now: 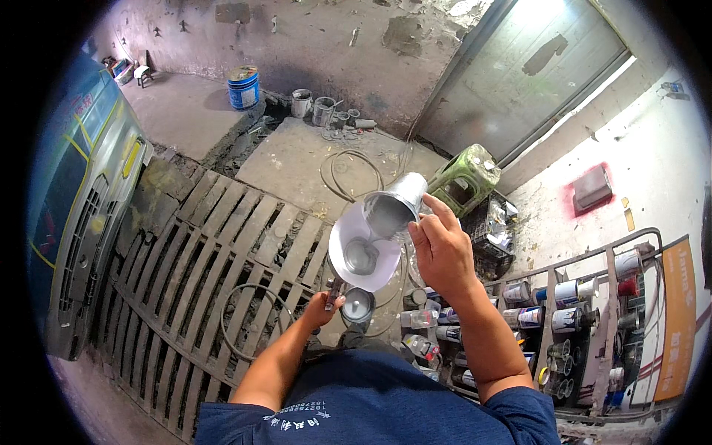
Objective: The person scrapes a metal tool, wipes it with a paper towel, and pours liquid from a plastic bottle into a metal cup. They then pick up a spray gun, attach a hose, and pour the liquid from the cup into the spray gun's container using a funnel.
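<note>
My right hand point(443, 248) grips a silver-grey metal cup point(409, 191), tilted with its mouth toward a white paint strainer cone point(384, 273). Grey paint point(360, 256) lies in the cone, and more coats the inside of the cup. Below the cone, my left hand point(320, 310) is closed round the dark metal handle of what looks like a spray gun point(334, 295); the cone hides much of it. A round silver cup-like part point(357, 305) shows beside my left fingers.
A slatted floor grate point(200, 259) spans the left, beside a vehicle front point(96, 215). Hoses point(256, 285) lie on the floor. A green stool point(466, 178) stands ahead right, a rack of paint cans point(567, 319) at right. A blue bucket point(243, 89) stands farther off.
</note>
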`<state>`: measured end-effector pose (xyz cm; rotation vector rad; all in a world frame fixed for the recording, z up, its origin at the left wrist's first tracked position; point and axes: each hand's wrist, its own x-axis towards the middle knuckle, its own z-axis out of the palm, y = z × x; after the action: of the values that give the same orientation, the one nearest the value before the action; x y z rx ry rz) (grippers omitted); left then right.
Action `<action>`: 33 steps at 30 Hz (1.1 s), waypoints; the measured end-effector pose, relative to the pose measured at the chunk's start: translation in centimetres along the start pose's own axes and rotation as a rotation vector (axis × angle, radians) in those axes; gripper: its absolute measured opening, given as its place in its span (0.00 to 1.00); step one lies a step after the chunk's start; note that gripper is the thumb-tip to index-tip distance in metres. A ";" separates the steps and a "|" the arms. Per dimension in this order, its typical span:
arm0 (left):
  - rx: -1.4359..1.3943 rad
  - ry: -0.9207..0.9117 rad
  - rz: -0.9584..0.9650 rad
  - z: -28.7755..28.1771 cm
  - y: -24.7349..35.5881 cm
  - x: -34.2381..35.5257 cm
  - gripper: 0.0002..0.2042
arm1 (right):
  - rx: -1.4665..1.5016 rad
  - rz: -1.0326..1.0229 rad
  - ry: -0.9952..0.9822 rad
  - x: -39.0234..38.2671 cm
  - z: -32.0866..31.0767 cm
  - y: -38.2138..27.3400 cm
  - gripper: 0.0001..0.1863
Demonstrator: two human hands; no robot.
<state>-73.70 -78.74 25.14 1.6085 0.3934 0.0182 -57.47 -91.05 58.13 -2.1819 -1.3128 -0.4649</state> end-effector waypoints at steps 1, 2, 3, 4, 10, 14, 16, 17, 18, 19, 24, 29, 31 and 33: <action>0.002 0.013 0.000 0.1 0.0 0.0 0.20 | 0.001 -0.002 -0.002 0.0 0.0 -0.1 0.09; 0.005 0.027 0.000 0.1 0.0 -0.1 0.20 | -0.007 -0.005 -0.001 0.0 0.0 -0.2 0.09; 0.007 0.041 0.000 0.1 0.0 -0.2 0.19 | -0.014 -0.009 0.000 0.1 0.0 -0.3 0.10; 0.013 0.046 -0.009 0.1 0.0 -0.2 0.19 | -0.022 -0.012 0.000 0.1 0.0 -0.4 0.10; -0.014 0.055 -0.014 0.4 0.6 -0.5 0.18 | -0.051 -0.049 0.009 -0.2 -0.3 -0.5 0.10; -0.038 0.036 -0.027 0.3 0.0 -0.4 0.18 | -0.050 -0.074 0.023 -0.2 -0.3 -0.6 0.10; -0.054 0.033 -0.028 0.3 0.2 -0.4 0.18 | -0.044 -0.069 0.019 -0.3 -0.3 -0.7 0.10; -0.052 0.031 -0.029 0.3 0.9 -0.5 0.18 | -0.049 -0.066 0.018 -0.4 -0.3 -0.6 0.10; -0.050 0.029 -0.030 0.4 1.3 -0.6 0.18 | -0.055 -0.063 0.018 -0.5 -0.3 -0.5 0.10; -0.059 0.022 -0.036 0.5 1.3 -0.5 0.18 | -0.060 -0.061 0.017 -0.6 -0.3 -0.5 0.10; 0.021 0.080 0.013 0.6 0.8 -0.4 0.19 | -0.062 -0.077 0.030 -0.4 -0.5 -0.8 0.09; -0.028 0.024 0.035 0.4 0.6 -0.2 0.19 | -0.059 -0.082 0.042 -0.4 -0.3 -0.7 0.09; -0.026 0.035 0.026 0.4 0.5 -0.2 0.19 | -0.054 -0.087 0.043 -0.3 -0.3 -0.8 0.09; -0.037 0.043 -0.006 0.5 1.1 -0.3 0.18 | -0.007 -0.043 0.016 -0.3 -0.5 -0.7 0.10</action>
<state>-73.56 -79.28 26.26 1.5728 0.4291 0.0557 -58.27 -91.28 58.54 -2.1553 -1.3532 -0.5041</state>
